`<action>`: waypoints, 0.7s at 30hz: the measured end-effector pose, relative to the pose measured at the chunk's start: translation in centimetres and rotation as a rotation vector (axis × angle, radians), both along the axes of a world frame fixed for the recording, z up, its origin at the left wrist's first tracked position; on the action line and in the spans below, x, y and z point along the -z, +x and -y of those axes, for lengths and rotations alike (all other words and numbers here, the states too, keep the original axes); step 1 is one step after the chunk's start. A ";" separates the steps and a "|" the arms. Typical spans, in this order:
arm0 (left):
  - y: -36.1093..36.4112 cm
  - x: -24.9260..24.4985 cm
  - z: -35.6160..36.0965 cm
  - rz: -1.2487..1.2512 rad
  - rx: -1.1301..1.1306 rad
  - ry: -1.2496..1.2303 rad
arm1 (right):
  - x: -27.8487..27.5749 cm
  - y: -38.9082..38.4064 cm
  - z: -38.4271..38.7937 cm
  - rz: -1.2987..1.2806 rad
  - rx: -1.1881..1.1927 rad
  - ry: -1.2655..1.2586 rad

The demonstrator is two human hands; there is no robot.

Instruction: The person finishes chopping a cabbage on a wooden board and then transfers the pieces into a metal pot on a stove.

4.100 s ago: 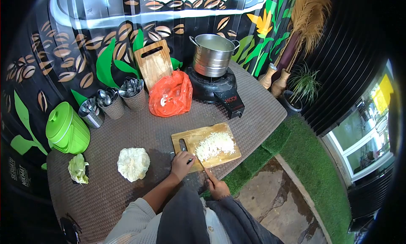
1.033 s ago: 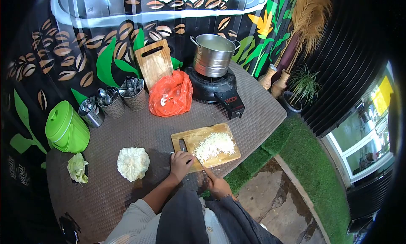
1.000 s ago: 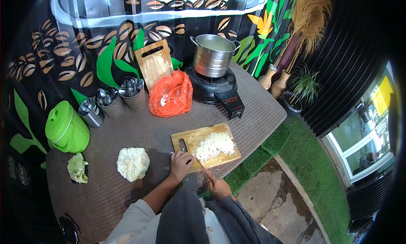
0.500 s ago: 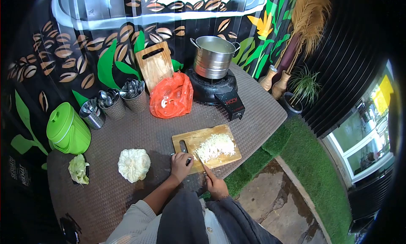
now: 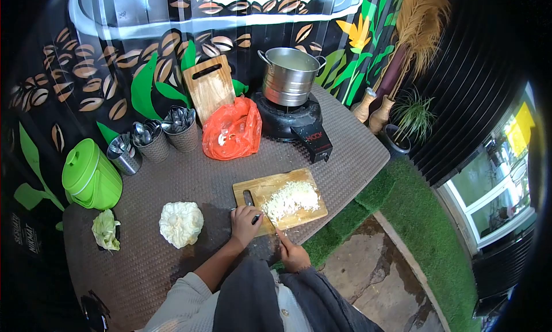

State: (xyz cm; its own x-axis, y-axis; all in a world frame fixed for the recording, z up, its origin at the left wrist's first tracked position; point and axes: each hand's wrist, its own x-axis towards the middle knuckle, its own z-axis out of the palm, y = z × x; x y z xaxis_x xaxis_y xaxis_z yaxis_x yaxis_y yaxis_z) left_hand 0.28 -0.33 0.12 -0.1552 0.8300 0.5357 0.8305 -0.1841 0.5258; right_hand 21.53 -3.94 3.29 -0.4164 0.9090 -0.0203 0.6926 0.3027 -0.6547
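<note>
A wooden cutting board (image 5: pixel 270 185) lies near the table's front edge, with a pile of finely chopped pale cabbage (image 5: pixel 294 199) on its right half. My right hand (image 5: pixel 295 257) grips a knife (image 5: pixel 279 233) by its handle at the board's near edge; its blade points toward the pile and is hard to make out. My left hand (image 5: pixel 245 225) rests on the board's near left corner, just below the handle slot. Its fingers are curled, and a small dark thing shows by them. What lies under those fingers is hidden.
Left of the board are a whitish crumpled bundle (image 5: pixel 181 224) and a cabbage leaf piece (image 5: pixel 106 229). Behind stand a green lidded bucket (image 5: pixel 92 174), cutlery cups (image 5: pixel 152 145), an orange plastic bag (image 5: pixel 233 130), another board (image 5: pixel 210 87), and a steel pot (image 5: pixel 291 76) on a black burner (image 5: pixel 287 119).
The knife has shifted slightly at the board's near edge, and its blade shows less now. My left hand stays at the same corner. The view has moved a little.
</note>
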 end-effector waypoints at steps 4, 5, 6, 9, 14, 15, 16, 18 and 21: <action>0.0 0.0 0.0 -0.006 0.003 0.005 | 0.0 0.0 -0.1 0.018 -0.002 -0.002; 0.0 0.0 0.0 -0.002 0.002 -0.008 | 0.2 0.0 -0.1 0.010 -0.005 -0.003; 0.0 -0.1 0.0 -0.001 0.000 -0.008 | 0.0 0.0 -0.1 0.012 -0.007 -0.003; 0.0 -0.2 0.1 -0.007 -0.004 0.003 | -0.5 -0.1 0.0 0.012 -0.003 -0.005; -0.1 -0.3 0.0 -0.011 0.019 -0.002 | -1.8 -0.2 -1.0 0.071 -0.024 -0.078; -0.1 -0.2 0.0 -0.011 0.020 -0.003 | -2.1 -0.4 -1.4 0.071 -0.022 -0.079; -0.1 -0.1 0.0 -0.004 0.024 0.000 | -2.3 -0.5 -1.7 0.076 -0.039 -0.103; -0.2 0.0 -0.1 0.003 0.030 0.003 | -2.4 -0.7 -2.2 0.080 -0.052 -0.127; -0.2 0.1 -0.2 0.000 0.025 0.009 | -1.6 -1.0 -2.8 0.064 -0.062 -0.108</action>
